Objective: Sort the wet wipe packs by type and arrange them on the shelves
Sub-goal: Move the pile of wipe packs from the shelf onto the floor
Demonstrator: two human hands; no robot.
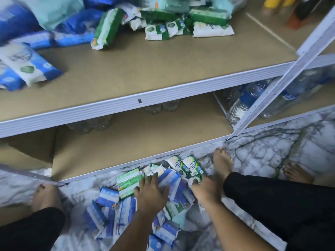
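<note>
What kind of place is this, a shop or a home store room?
Probably a home store room or small stockroom: a white metal shelf rack holds loose wet wipe packs and water bottles, and the person stands barefoot on a marble-pattern floor.

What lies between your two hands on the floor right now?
Blue-and-white plastic wet wipe packs fill the gap between left hand and right hand, in the head view.

Two green-white wipe packs (193, 165) read "Pine Antibacterial Wipes".
</note>
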